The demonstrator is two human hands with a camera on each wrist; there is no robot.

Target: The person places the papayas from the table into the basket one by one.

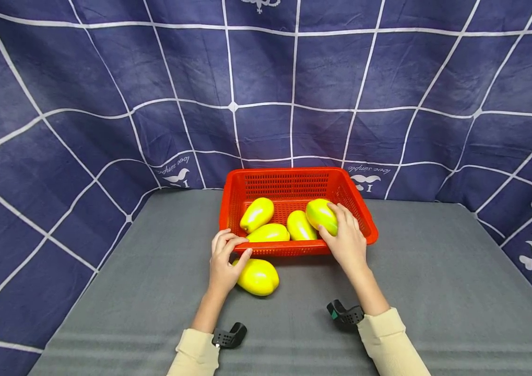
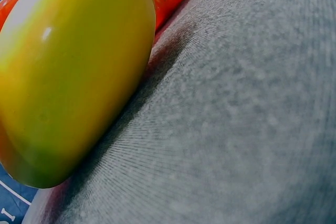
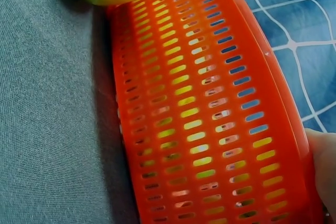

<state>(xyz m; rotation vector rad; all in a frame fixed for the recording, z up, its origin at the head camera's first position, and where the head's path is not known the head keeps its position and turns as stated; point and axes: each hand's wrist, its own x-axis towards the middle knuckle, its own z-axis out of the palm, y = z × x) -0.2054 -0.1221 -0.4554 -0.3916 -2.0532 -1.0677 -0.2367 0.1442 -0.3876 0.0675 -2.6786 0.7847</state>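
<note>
A red plastic basket with slotted walls holds several yellow mangoes, among them an upright one at the left and a lying one by the front wall. My right hand grips a yellow-green mango inside the basket at the right, thumb and fingers on either side. My left hand holds the basket's front rim near the left corner, fingers over the edge and thumb in front. Under that thumb, another mango lies on the table before the basket; it looms large in the left wrist view.
The grey table extends on both sides of the basket. A dark blue cloth with white grid lines hangs behind it and at both sides. Both wrists wear black camera mounts, one at the left wrist.
</note>
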